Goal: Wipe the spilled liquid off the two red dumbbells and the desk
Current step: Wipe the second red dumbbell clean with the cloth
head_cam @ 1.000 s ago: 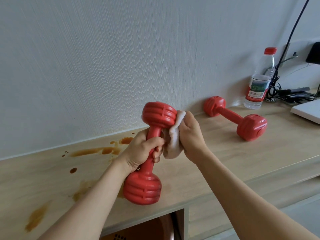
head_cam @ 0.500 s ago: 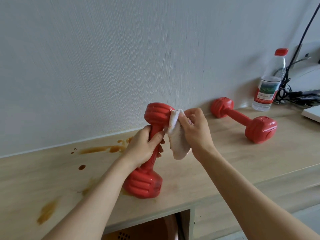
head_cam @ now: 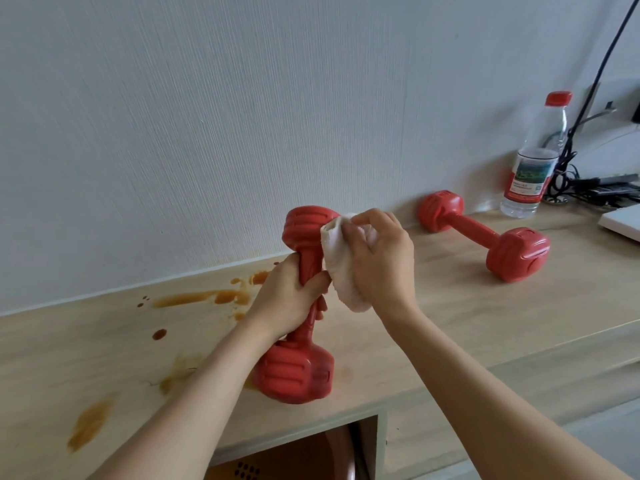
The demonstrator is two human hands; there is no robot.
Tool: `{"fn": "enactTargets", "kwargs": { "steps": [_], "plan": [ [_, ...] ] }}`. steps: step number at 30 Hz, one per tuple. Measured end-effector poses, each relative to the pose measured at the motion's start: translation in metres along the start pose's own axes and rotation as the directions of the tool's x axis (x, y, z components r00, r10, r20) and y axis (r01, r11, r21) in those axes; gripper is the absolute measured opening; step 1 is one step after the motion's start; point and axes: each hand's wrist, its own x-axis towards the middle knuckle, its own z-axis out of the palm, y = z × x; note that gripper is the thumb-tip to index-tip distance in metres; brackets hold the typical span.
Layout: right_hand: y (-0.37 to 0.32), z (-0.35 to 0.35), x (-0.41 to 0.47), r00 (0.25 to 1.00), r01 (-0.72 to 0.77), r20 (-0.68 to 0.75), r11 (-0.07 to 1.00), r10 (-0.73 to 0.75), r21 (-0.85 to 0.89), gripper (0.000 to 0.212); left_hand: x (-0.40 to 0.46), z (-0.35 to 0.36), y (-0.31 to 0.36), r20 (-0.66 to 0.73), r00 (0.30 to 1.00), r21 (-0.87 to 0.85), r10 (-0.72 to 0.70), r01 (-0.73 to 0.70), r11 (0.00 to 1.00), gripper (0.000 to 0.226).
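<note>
My left hand (head_cam: 287,299) grips the handle of a red dumbbell (head_cam: 298,372), which stands almost upright with its lower head on the light wooden desk (head_cam: 450,306). My right hand (head_cam: 381,258) holds a white cloth (head_cam: 341,268) and presses it against the dumbbell's upper head. A second red dumbbell (head_cam: 485,237) lies on the desk to the right, near the wall. Brown spilled liquid (head_cam: 204,297) streaks the desk by the wall at the left, and more brown patches (head_cam: 90,424) lie toward the front left edge.
A clear water bottle (head_cam: 530,161) with a red cap stands by the wall at the right, beside black cables (head_cam: 588,188). A white flat object (head_cam: 623,221) lies at the far right edge. An open compartment (head_cam: 294,459) under the desk shows something brown-orange.
The dumbbell was lowered until its lower head rests on the desk. My right hand has shifted the cloth up and over the upper head.
</note>
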Motion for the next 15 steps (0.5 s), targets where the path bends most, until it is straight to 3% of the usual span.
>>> {"fn": "enactTargets", "kwargs": {
  "steps": [5,8,10,12,15],
  "plan": [
    [-0.001,-0.002,0.001,0.998,-0.052,0.026,0.999,0.052,-0.003,0.009,0.0,0.0,0.001,0.012,1.0,-0.02,0.0,0.0,1.0,0.008],
    [-0.006,0.006,-0.01,0.973,0.23,0.021,0.959,-0.23,-0.165,0.011,0.0,-0.001,0.0,-0.012,1.0,0.007,-0.012,0.012,1.0,0.009],
    [-0.004,0.013,-0.013,0.944,0.329,0.092,0.914,-0.316,-0.236,0.021,-0.001,-0.001,0.002,-0.022,1.0,0.005,-0.011,0.011,1.0,0.009],
    [-0.001,0.015,-0.008,0.951,0.304,0.107,0.936,-0.289,-0.176,0.027,-0.003,0.0,0.005,-0.002,1.0,0.011,0.009,-0.009,1.0,0.009],
    [-0.001,0.003,0.01,0.99,0.026,0.137,0.998,-0.033,0.048,0.019,-0.004,0.002,0.007,0.047,0.998,0.001,0.036,-0.036,0.999,0.017]
  ]
}}
